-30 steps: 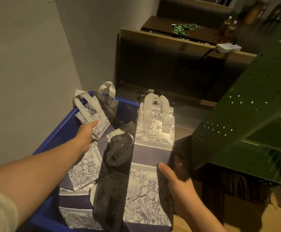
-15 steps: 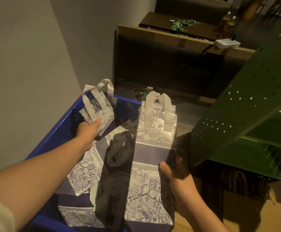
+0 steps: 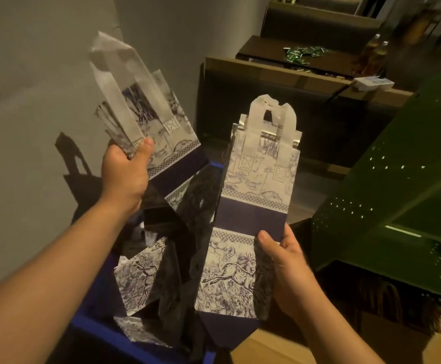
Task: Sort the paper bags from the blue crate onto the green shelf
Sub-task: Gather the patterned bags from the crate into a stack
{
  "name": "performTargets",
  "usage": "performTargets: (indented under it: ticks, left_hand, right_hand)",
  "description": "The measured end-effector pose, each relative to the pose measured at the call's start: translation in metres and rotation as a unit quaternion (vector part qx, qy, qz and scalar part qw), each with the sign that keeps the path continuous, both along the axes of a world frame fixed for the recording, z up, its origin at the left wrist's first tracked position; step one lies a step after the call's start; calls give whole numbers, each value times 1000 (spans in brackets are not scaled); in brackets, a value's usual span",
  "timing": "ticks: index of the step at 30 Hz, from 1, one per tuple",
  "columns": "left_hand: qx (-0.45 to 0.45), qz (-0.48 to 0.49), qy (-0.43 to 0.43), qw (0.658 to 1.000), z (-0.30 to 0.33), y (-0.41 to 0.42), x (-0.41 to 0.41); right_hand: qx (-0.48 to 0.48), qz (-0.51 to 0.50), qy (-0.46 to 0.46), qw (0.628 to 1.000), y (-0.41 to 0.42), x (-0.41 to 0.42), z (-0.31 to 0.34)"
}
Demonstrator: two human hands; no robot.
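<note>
Two paper bags are in the air above the blue crate (image 3: 101,334), one in each hand. The tall bag (image 3: 251,214), flat and folded, stands in the centre of the frame with its white handles at the top. The right hand (image 3: 285,269) grasps it at the lower right edge, the thumb lying on the printed front and the fingers hidden behind. I think this low grip at the edge is chosen so that the bag keeps flat and upright, ready to slide onto a shelf like a card.

The smaller bag (image 3: 159,132) is in the upper left of the frame, blurred, and tilted to the left. The left hand (image 3: 125,174) pinches it at its lower left corner, the thumb pressing near the base of one handle. The tilt seems to come only from this corner grip, because the bag hangs free on its other side.

Below the two bags, in the lower centre, more bags of the same blue and white print (image 3: 140,282) lie in the crate, partly in dark shadow, so the sorting is not finished.

The green shelf (image 3: 387,206) with its rows of small holes fills the right side of the frame, near the tall bag. Probably for this reason the right hand carries the bag on that side. A grey wall (image 3: 30,101) is at the left, and dark wooden furniture (image 3: 280,101) at the top.
</note>
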State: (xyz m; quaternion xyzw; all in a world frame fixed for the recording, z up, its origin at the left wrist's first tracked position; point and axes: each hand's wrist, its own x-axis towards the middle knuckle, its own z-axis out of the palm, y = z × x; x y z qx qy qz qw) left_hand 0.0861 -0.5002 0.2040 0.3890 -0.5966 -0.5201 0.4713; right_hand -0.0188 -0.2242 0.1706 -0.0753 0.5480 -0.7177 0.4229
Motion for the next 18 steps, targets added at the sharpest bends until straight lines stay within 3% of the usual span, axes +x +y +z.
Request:
performTargets:
  ticks: [7,13,18]
  left_hand:
    - [-81,-11,17,997,65,3,8]
    - [-128,-1,-37,991,94,18,3]
    - [-151,-77,-145,975,115,39,-9]
  right_hand:
    - [-50,13,17,999,-11,-2,25]
    - [-74,34,80,993,-21,-7,47]
    - [-74,48,162,983,-31,-13,62]
